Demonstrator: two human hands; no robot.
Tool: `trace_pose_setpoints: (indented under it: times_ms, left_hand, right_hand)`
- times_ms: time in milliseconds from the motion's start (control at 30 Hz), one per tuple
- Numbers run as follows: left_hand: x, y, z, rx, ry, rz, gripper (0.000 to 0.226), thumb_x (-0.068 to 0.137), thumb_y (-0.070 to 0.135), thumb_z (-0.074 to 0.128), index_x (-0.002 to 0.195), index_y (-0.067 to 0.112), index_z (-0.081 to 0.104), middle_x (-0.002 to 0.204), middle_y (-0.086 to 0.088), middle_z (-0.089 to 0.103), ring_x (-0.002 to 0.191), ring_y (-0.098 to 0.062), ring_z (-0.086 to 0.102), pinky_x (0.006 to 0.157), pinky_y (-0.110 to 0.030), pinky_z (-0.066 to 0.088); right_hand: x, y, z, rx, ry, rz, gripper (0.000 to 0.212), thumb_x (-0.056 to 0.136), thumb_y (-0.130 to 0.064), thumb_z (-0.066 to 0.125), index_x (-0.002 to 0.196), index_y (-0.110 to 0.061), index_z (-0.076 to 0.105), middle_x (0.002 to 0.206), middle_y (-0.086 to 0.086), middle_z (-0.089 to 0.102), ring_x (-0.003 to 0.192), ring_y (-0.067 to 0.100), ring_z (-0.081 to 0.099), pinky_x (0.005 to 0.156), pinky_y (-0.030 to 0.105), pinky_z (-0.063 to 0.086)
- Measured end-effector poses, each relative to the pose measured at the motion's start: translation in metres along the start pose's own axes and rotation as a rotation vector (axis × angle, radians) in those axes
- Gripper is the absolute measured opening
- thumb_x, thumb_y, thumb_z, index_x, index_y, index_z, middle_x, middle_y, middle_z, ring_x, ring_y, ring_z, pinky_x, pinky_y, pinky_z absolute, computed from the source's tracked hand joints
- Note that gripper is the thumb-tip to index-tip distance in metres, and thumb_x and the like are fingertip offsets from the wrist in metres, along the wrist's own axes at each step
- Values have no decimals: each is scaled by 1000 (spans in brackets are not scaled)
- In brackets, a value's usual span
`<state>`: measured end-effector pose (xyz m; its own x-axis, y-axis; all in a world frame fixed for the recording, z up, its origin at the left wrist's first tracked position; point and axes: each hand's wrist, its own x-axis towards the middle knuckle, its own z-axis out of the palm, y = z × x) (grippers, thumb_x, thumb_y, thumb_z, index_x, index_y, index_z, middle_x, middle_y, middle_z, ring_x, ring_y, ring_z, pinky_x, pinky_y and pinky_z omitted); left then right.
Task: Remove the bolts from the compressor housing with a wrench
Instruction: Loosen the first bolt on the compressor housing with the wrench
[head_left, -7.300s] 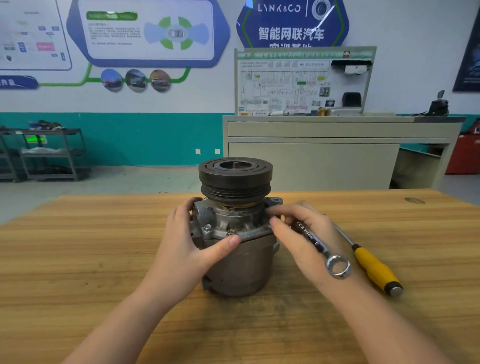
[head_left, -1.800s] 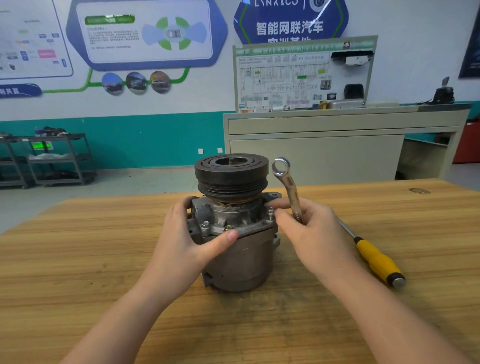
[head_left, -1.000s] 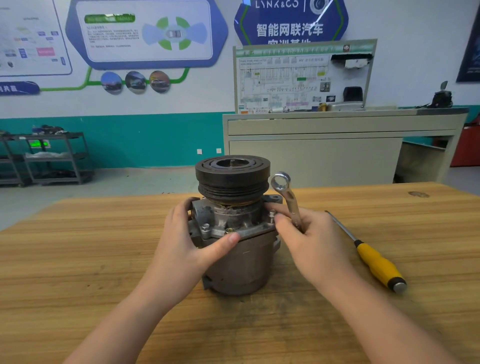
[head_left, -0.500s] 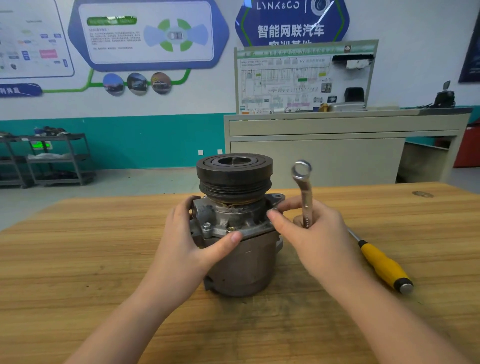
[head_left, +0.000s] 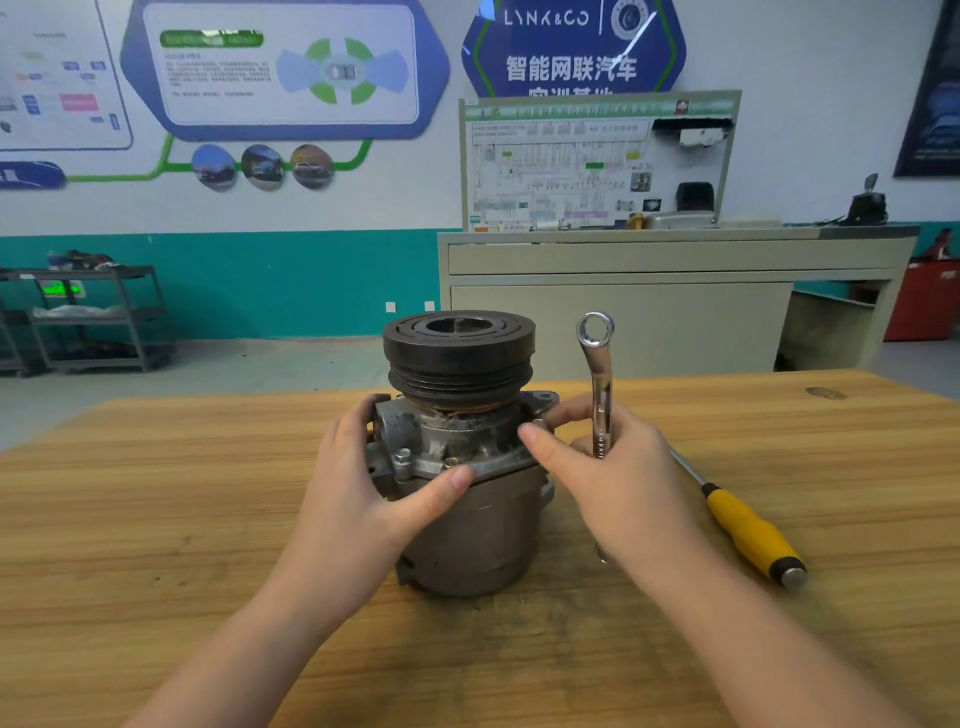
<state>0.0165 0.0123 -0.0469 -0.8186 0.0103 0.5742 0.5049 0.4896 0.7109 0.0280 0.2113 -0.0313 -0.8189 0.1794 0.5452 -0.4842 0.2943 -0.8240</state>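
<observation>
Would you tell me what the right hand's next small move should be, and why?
Probably twist the bolt out by fingertip. The right hand pinches it at the compressor housing flange while the wrench stands upright in that hand, off the bolt, which suggests it is loose. The left hand steadies the housing.

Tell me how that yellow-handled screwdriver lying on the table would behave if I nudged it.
The screwdriver looks rigid, with a rounded handle, so it would probably roll on the flat wooden table. Its thick handle likely carries most of the weight, so it may pivot around that end.
</observation>
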Motion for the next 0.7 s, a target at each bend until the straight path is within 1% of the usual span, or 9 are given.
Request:
trace_pose_setpoints:
  times_ms: [100, 167, 233, 300, 367, 433, 500, 533, 700]
  left_hand:
    - [0, 2, 0, -5, 0, 3, 111, 51, 81, 65, 142, 26, 35, 134, 12, 46, 120, -5, 46, 101, -30, 41]
    - [1, 1, 0, -20, 3, 8, 108, 50, 78, 63, 141, 27, 36, 132, 11, 48, 120, -4, 47, 101, -31, 43]
    - [0, 1, 1, -37, 8, 12, 105, 50, 77, 64, 140, 28, 37, 131, 13, 49, 119, -1, 47, 99, -27, 43]
    - [-1, 1, 1, -49, 7, 15, 103, 52, 78, 66, 139, 30, 38, 130, 15, 49, 117, 5, 45, 94, -20, 41]
    - [0, 1, 1, -63, 6, 8, 102, 54, 77, 68, 139, 29, 38, 129, 16, 49, 114, 8, 45, 89, -15, 39]
    - [2, 1, 0, -83, 5, -3, 101, 50, 72, 70, 136, 30, 40, 127, 16, 50, 112, 11, 46, 84, -12, 38]
    - [3, 0, 0, -97, 2, -6, 97, 48, 70, 71, 132, 32, 41, 126, 14, 50, 113, 7, 47, 86, -13, 39]
    - [3, 0, 1, -96, 4, -8, 97, 48, 70, 71, 132, 31, 40, 127, 13, 50, 114, 4, 47, 88, -15, 40]
    - [1, 0, 4, -74, 36, -20, 105, 48, 72, 70, 136, 25, 38, 128, 10, 49, 117, -4, 47, 98, -28, 43]
  right_hand:
    - [2, -1, -2, 39, -48, 22, 7, 85, -22, 68, 78, -23, 68, 37, -10, 39, 34, 1, 35, 38, 8, 27]
    - [3, -1, -2, 36, -62, 6, 6, 83, -32, 68, 85, -26, 68, 38, -10, 43, 35, 1, 39, 39, 8, 30]
    - [2, 3, -1, -14, -47, -6, 12, 78, -40, 70, 83, -31, 64, 41, -10, 44, 38, 3, 39, 39, 10, 31]
    - [2, 5, 1, 30, -56, 21, 8, 81, -33, 70, 80, -29, 64, 41, -10, 41, 37, 4, 34, 41, 16, 30]
    - [3, 6, 1, 73, -76, 41, 4, 85, -25, 67, 82, -27, 66, 42, -15, 45, 38, 1, 37, 48, 21, 30]
    - [3, 6, 1, 56, -71, 34, 6, 82, -35, 66, 86, -32, 66, 44, -17, 48, 40, 0, 41, 48, 19, 32]
    - [1, 7, 2, -1, -39, 17, 19, 72, -49, 68, 87, -38, 61, 45, -16, 48, 42, 1, 42, 43, 12, 35]
    - [1, 7, 2, -18, -18, 15, 22, 69, -51, 70, 85, -39, 60, 46, -16, 48, 43, 1, 42, 42, 11, 36]
    - [2, 3, 4, 58, 17, 37, 9, 80, -26, 75, 77, -25, 66, 43, -3, 49, 38, 10, 43, 39, 14, 33]
